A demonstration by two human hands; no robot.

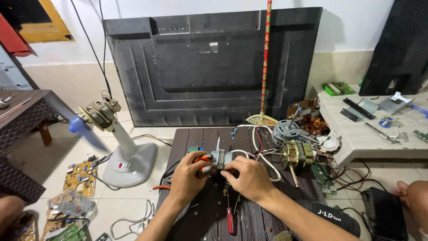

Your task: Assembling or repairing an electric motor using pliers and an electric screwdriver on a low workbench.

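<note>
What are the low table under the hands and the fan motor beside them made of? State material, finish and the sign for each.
Low table: probably dark brown moulded plastic, matt, judging by uniform slats with faux-wood grooves; it could be wood. Fan motor: metal, with a shiny brass-coloured housing and a bare steel-looking shaft.

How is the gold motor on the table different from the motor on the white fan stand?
The gold motor lies loose on its side on the dark table; the stand's motor sits mounted high on the white fan stand. The gold motor shows a bare shaft pointing downward; the stand's motor has a blue part beside it. Both show exposed metal and wires.
</note>
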